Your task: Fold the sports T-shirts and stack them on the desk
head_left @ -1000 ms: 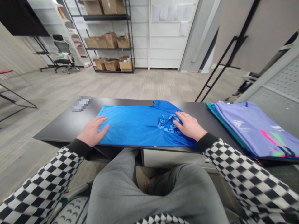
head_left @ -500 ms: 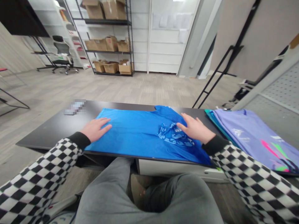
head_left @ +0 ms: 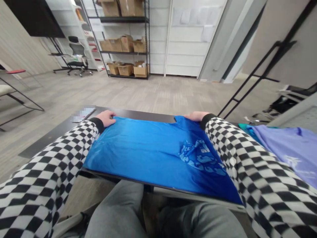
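Observation:
A blue T-shirt [head_left: 138, 145] lies spread sideways over the dark table, with a light-blue print on its right part. My left hand [head_left: 106, 118] is at the shirt's far left corner, thumb and fingers closed on the cloth. At the far right, by the sleeve, my right hand [head_left: 196, 116] grips the shirt's far edge; its fingertips are partly hidden. The near edge of the shirt lies along the table's front edge.
The dark table [head_left: 61, 135] carries a blurred phone-like item [head_left: 83, 114] at its far left. Folded shirts, a lavender one [head_left: 294, 145] on top, lie to the right. Beyond the floor stand a shelf with cardboard boxes [head_left: 123, 43] and an office chair [head_left: 77, 58].
Both hands have moved from over the shirt to its far edge and closed on the cloth. The view has shifted, and the shirt appears nearer.

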{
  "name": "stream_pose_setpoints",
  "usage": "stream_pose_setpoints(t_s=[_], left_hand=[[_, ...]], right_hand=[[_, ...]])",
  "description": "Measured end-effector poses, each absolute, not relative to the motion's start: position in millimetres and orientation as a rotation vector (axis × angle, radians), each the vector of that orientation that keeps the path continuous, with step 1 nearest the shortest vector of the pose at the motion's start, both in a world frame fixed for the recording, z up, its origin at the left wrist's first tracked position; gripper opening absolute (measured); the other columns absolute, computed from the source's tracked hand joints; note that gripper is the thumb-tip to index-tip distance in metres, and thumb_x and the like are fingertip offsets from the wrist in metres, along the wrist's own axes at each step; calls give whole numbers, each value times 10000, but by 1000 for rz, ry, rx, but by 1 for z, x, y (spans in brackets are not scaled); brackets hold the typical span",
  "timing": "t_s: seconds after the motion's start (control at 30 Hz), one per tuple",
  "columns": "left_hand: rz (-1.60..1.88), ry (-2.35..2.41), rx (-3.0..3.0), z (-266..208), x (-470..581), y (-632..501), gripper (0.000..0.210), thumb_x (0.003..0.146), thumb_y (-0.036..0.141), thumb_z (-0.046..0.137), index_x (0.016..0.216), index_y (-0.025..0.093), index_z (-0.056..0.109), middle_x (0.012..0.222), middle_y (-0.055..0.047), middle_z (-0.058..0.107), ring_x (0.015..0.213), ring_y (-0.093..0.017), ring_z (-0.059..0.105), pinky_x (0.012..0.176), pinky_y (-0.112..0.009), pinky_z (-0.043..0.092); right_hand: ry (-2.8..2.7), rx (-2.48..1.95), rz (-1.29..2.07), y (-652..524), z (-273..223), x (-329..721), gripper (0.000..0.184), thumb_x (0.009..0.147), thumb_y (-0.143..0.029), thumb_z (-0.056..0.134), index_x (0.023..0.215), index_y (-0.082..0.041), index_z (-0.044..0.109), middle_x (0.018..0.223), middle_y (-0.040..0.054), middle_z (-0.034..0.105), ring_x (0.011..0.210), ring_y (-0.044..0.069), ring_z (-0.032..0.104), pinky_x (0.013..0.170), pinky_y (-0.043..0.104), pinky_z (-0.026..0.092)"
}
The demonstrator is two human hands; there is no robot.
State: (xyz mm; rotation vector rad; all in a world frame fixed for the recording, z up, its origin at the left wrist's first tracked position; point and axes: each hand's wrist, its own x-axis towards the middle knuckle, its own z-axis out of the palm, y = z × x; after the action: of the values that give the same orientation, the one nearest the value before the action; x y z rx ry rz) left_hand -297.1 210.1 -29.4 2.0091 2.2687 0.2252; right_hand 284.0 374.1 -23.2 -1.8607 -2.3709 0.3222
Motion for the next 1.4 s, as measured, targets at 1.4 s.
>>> stream_pose_setpoints(t_s=[1.4], left_hand=[[294,2154,2084,-19,-315,75,402,810,414,561,1094,220,769,1196,-79,874,1124,-289,777,1099,-382,571]], right_hand=[[-2111,-1099,846,45,-13,391,400,998,-676,792,1131,-317,908,1286,105,870,1382,404,754,1329,676,443]])
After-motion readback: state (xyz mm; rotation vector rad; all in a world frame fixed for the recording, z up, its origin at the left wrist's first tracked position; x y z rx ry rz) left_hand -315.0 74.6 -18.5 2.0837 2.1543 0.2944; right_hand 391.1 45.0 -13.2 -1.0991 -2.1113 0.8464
